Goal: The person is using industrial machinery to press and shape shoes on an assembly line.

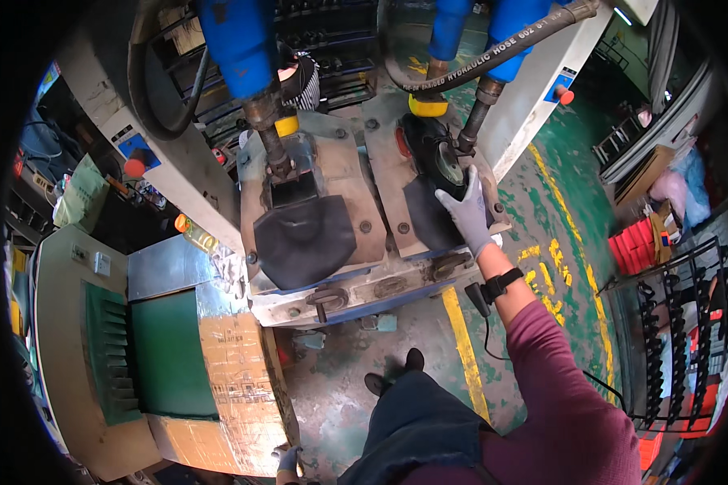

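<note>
At the right-hand station of the press, my right hand [466, 208], in a pale glove, closes its thumb and fingers around the near end of a black shoe [435, 153]. The shoe lies beneath the press's blue cylinder [510, 36], next to a metal rod, and a black rubber pad [429, 212] lies below it. Low in the view my left hand [287, 458], also gloved, is at the edge of the cardboard-covered table [243, 364]. Its fingers are too small and dark to make out.
The left station has another black pad [306, 241] under a blue cylinder [233, 44]. A hydraulic hose [493, 52] arcs overhead. Red buttons [564, 94] sit on the press columns. A wire rack [679, 339] stands at right. Another person [303, 85] is behind the press.
</note>
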`<action>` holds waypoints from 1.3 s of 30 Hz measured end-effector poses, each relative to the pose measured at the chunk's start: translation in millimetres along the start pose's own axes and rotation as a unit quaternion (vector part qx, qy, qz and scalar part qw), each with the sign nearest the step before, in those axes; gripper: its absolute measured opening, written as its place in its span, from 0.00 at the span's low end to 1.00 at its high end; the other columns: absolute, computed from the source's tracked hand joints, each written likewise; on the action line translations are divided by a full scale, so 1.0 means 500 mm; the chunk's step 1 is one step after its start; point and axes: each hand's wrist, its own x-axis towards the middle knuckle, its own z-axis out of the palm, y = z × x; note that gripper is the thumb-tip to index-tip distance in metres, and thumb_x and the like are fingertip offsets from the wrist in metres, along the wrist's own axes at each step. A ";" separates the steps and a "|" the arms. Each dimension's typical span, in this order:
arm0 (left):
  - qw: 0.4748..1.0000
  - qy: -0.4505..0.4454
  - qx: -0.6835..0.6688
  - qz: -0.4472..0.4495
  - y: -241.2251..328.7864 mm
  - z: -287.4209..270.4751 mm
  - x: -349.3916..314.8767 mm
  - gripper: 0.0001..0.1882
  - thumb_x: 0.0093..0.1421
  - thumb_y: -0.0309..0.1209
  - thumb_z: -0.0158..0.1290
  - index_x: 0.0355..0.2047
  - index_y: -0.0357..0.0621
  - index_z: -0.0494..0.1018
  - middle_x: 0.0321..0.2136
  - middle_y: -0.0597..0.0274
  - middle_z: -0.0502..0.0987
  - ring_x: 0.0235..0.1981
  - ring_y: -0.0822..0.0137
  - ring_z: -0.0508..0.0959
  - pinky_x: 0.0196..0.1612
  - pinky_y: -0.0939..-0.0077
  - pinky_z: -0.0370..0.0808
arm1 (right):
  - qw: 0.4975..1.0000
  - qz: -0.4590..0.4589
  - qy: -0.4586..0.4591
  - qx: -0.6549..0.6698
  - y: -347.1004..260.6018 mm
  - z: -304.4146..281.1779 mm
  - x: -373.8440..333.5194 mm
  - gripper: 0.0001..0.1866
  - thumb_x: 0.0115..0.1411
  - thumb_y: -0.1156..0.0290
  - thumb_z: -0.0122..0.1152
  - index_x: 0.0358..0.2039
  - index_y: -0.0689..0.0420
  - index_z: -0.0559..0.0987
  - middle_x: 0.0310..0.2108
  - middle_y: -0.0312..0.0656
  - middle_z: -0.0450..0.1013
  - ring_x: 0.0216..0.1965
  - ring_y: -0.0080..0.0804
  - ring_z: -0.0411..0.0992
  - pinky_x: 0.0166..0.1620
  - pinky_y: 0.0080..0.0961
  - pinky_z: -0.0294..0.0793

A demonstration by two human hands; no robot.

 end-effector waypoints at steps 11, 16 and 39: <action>0.995 0.047 0.076 -0.033 0.046 0.019 -0.007 0.66 0.38 0.43 0.67 0.65 0.27 0.35 0.66 0.31 0.35 0.67 0.45 0.48 0.60 0.62 0.64 | 0.991 0.075 -0.014 0.106 0.017 0.038 0.053 0.44 0.49 0.60 0.70 0.64 0.60 0.63 0.56 0.52 0.69 0.57 0.43 0.68 0.59 0.32 0.64; 0.997 0.010 0.075 -0.022 0.059 0.027 0.005 0.67 0.35 0.45 0.67 0.65 0.27 0.36 0.65 0.30 0.37 0.65 0.46 0.48 0.60 0.61 0.63 | 0.989 0.092 0.001 0.113 0.000 0.028 0.050 0.42 0.50 0.61 0.69 0.63 0.61 0.64 0.56 0.53 0.69 0.57 0.45 0.68 0.59 0.33 0.65; 0.995 -0.017 0.085 -0.041 0.059 0.013 -0.005 0.73 0.35 0.46 0.70 0.68 0.33 0.29 0.69 0.40 0.29 0.71 0.47 0.41 0.69 0.59 0.54 | 0.989 0.076 -0.023 0.128 0.040 0.018 0.042 0.46 0.47 0.57 0.72 0.63 0.61 0.62 0.58 0.53 0.67 0.60 0.44 0.65 0.61 0.33 0.63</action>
